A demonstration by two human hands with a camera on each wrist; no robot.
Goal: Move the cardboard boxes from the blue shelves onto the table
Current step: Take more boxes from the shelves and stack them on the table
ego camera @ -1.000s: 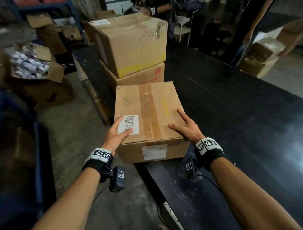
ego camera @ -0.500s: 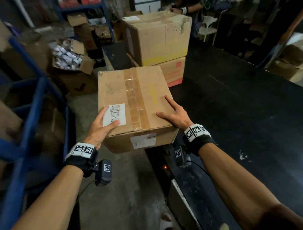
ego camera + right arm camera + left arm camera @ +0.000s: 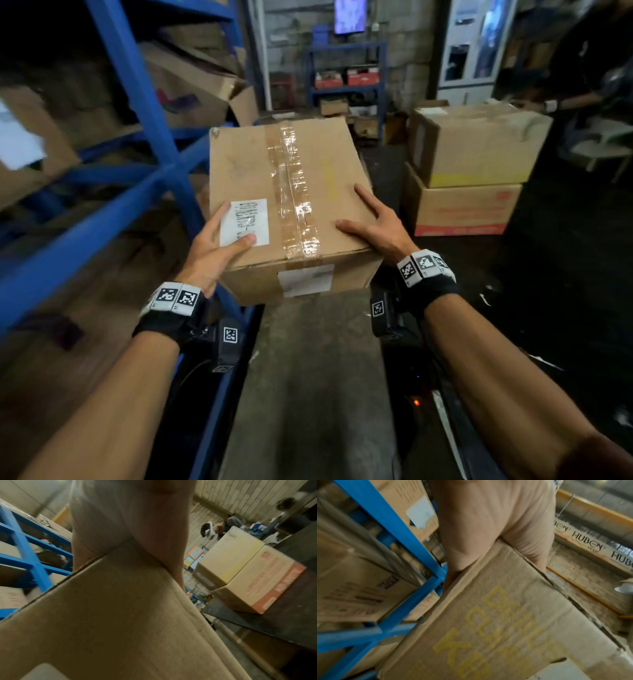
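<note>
A taped brown cardboard box [image 3: 291, 192] with a white label hangs in the air over the aisle, between the blue shelves [image 3: 144, 113] and the black table [image 3: 565, 274]. My left hand [image 3: 212, 246] grips its near left corner, thumb on the label. My right hand [image 3: 380, 222] grips the near right corner, thumb and forefinger spread on top. In the left wrist view the box [image 3: 496, 622] shows yellow lettering under the left hand [image 3: 488, 520]. In the right wrist view the right hand [image 3: 128, 513] wraps the box [image 3: 120, 615] edge. Two stacked boxes [image 3: 479, 147] stand on the table.
More cardboard boxes [image 3: 191, 85] fill the blue shelves on the left. A bare concrete floor [image 3: 308, 377] runs between shelves and table. Another blue rack [image 3: 346, 68] stands at the back wall. A person [image 3: 582, 99] is beyond the table at the far right.
The box was at the table's edge by the two stacked boxes; now both hands hold it off the table, over the aisle beside the blue shelves. The view has swung left.
</note>
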